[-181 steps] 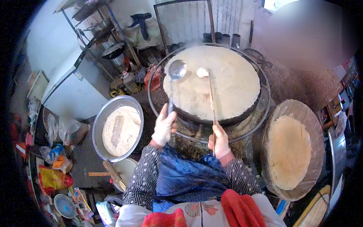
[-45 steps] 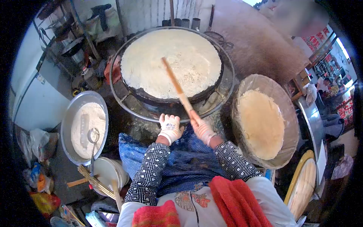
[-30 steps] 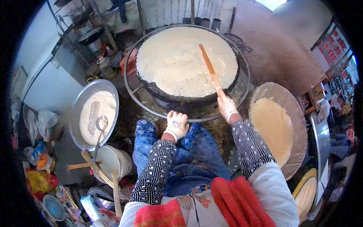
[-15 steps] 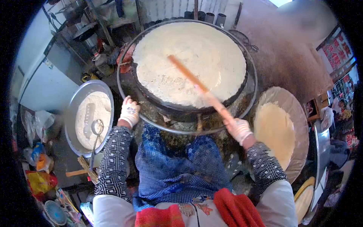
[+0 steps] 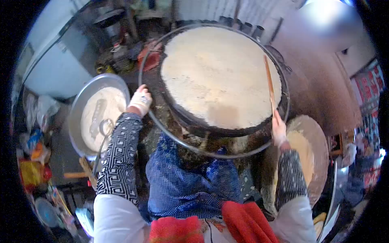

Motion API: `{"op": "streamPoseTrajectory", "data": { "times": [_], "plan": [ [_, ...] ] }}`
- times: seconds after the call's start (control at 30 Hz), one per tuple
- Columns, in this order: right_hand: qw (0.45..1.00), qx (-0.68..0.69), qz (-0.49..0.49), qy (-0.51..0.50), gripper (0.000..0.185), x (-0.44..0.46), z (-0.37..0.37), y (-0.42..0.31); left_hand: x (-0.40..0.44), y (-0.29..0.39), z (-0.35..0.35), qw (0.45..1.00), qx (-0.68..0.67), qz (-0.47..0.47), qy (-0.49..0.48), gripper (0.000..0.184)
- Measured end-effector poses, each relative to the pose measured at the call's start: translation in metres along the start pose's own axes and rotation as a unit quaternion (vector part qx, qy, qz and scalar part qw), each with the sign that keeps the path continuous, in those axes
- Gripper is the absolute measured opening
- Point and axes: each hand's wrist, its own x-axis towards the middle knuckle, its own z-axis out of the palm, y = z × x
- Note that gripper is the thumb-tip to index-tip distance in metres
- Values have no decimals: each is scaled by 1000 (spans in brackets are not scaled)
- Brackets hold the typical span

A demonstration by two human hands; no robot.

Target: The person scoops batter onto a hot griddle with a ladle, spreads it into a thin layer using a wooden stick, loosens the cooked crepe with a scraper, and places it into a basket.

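A thin, pale layer of batter [image 5: 219,77] covers the big round griddle [image 5: 190,123], with a small darker patch near its front edge. My right hand [image 5: 278,131], in a white glove, is closed around a long wooden spreader [image 5: 269,79]. The spreader's blade lies along the right side of the batter. At the griddle's left, my gloved left hand [image 5: 140,101] grips the metal ring [image 5: 178,139] that runs around the griddle. Its fingertips are partly hidden.
Left of me stands a metal basin [image 5: 75,121] of pale batter or flour, with a ladle [image 5: 106,126] in it. On the right, a round tray [image 5: 320,162] holds a stack of thin yellowish pancakes [image 5: 302,150]. Bottles and bags crowd the left side.
My right hand has swept the spreader from the griddle's middle to its right edge, turning it more upright. My left hand stays at the ring. The whole view has shifted a little.
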Motion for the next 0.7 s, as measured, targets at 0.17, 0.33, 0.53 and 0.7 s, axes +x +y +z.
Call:
{"op": "streamPoseTrajectory", "data": {
  "times": [0.17, 0.33, 0.53, 0.7],
  "plan": [
    [979, 178, -18, -97, 42, -162, 22, -72, -37, 73, -85, 991, -70, 7, -114, 12],
    [816, 232, 149, -508, 42, -230, -10, -260, -71, 271, -135, 923, -379, -43, 58, 11],
    [690, 152, -200, -678, 48, -248, -7, -317, -192, 381, -187, 767, -597, 96, 214, 49],
    [604, 250, -85, -752, 61, -296, 38, -410, -227, 328, -215, 831, -550, 70, 57, 40]
  ]
}}
